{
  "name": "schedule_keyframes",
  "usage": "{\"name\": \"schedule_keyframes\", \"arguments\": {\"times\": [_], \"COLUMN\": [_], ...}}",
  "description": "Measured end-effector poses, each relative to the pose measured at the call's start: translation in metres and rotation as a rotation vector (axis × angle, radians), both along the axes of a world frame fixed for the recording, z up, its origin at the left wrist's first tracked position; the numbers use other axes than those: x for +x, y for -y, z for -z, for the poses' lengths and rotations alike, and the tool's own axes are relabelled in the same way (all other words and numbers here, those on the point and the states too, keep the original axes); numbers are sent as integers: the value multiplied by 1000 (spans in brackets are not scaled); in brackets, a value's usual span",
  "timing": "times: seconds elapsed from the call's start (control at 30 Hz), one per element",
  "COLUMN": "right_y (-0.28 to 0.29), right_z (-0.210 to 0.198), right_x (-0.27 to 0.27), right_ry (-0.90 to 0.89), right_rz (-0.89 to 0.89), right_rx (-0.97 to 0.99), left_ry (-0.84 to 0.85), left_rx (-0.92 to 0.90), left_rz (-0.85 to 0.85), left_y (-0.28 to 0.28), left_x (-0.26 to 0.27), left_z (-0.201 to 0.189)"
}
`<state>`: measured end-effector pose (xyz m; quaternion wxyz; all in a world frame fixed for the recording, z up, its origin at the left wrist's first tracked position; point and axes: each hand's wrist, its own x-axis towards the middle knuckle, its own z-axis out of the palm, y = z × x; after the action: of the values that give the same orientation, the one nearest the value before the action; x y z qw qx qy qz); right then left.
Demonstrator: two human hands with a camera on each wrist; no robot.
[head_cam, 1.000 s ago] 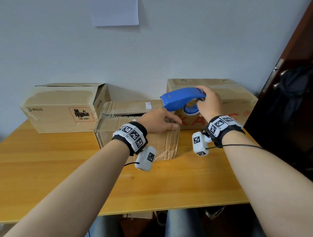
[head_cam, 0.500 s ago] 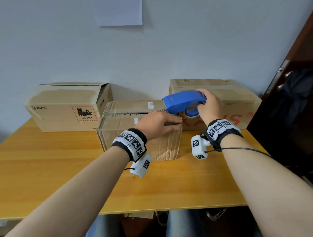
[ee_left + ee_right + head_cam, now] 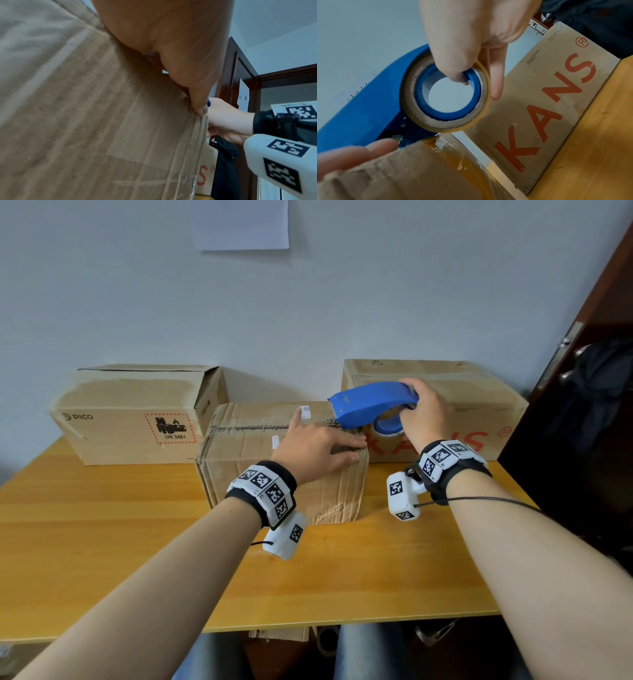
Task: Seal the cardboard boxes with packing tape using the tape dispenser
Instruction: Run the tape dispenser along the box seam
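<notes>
Sealing judged barely begun: right hand (image 3: 426, 416) grips the blue plastic tape dispenser (image 3: 371, 405) at the right end of the small creased cardboard box (image 3: 239, 460), its top seam untaped, left hand (image 3: 313, 446) pressed flat.

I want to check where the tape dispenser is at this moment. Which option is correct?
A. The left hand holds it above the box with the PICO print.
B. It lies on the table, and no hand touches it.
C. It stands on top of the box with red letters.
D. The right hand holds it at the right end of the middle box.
D: the right hand grips the blue tape dispenser at the right end of the middle box, while the left hand rests flat on that box.
</notes>
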<state>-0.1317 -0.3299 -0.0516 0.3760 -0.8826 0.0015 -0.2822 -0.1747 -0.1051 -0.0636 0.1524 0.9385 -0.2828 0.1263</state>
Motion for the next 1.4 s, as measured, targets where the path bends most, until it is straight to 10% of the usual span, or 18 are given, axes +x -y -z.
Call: {"name": "schedule_keyframes", "arguments": {"times": [1.4], "right_y": [-8], "right_z": [-16], "right_x": [-6], "right_ry": [19], "right_rz": [29], "right_rx": [-231], "left_ry": [-174], "left_rx": [-96], "left_rz": [135], "left_y": [-10], "left_x": [11], "left_z": [-1]}}
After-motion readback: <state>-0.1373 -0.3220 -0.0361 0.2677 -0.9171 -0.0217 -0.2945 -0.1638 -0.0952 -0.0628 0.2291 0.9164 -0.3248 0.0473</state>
